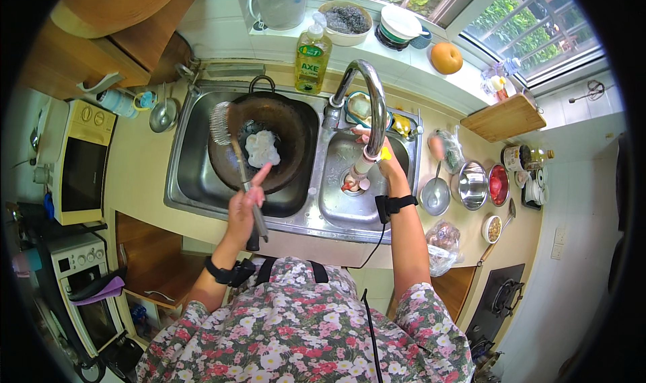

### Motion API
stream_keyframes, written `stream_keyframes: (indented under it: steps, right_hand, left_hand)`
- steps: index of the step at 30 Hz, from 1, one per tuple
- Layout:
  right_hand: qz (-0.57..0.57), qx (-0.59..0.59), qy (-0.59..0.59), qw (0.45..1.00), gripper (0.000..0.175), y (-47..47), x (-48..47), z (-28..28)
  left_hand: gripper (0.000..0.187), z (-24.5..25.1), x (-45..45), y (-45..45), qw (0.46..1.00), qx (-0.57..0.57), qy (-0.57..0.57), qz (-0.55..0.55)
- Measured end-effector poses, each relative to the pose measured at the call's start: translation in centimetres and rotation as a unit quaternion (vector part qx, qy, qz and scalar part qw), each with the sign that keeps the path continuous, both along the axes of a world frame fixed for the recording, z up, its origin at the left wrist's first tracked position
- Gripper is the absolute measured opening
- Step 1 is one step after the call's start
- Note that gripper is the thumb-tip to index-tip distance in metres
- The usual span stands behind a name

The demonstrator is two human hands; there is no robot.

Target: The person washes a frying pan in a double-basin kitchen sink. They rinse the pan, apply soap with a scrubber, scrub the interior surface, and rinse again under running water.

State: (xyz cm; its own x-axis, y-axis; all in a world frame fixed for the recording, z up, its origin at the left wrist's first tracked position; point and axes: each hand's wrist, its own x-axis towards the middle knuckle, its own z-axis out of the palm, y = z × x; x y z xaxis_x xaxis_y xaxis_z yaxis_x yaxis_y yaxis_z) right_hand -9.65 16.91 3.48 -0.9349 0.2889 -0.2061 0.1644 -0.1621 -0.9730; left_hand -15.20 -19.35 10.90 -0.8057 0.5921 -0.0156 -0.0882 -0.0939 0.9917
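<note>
In my left hand [242,209] is the handle of a long steel-wire scrubbing brush [220,123], its index finger stretched out. The brush head is over the left side of a dark wok [298,140], which sits in the left sink basin [189,176]. White foam [262,149] lies on the wok's bottom. My right hand [386,156] reaches over the right basin [333,201], behind the chrome faucet [371,85]. Its fingers are partly hidden by the spout, so whether it holds anything is unclear. A dish with a pale sponge-like pad [359,106] lies just beyond those fingers.
A dish soap bottle [312,60] stands behind the sink. To the right are a grey ladle [435,196], a steel bowl [473,185], a bowl with red contents [498,183] and a plastic bag [443,244]. A microwave [83,161] is at left; a cutting board [503,117] leans at right.
</note>
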Motion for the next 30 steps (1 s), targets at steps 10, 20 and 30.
stream_keyframes:
  steps: [10,20,30]
  right_hand:
    - [-0.17,-0.086,0.014,0.982,0.04,0.0,0.4,-5.3]
    - [-0.312,-0.541,-0.182,0.76,0.058,-6.0,1.5,-15.1]
    - [0.118,0.503,-0.221,0.827,0.026,-7.2,6.7,-17.8]
  left_hand:
    - [0.035,-0.1,0.9,-4.1,0.996,-0.025,-0.018,0.081]
    - [0.034,0.2,1.4,-3.8,0.998,-0.01,-0.003,0.061]
    - [0.034,-0.1,1.5,-3.7,0.998,-0.025,-0.032,0.044]
